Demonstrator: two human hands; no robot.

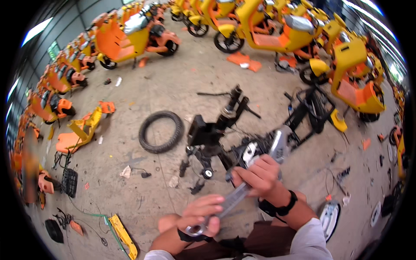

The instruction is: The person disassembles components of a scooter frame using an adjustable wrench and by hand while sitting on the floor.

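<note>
A large silver wrench (234,200) slants across in front of me, a round hole in its near end. My right hand (260,175) is wrapped round the shaft farther up. Lower down, my left hand (203,212) holds the near end, fingers over the shaft and thumb beside the hole. Beyond my right hand a wide silver metal piece (280,145) points up and right; I cannot tell whether it belongs to the wrench. Just past my hands lies a stripped black scooter frame (212,136), with its steering tube (227,115) sticking up.
A black tyre (143,134) lies left of the frame. Another black frame section (310,110) is at the right. Yellow and orange scooters (273,37) stand in rows behind. Loose body panels (82,130), a yellow strip (123,236), a black grille-like part (69,182) and cables litter the concrete floor.
</note>
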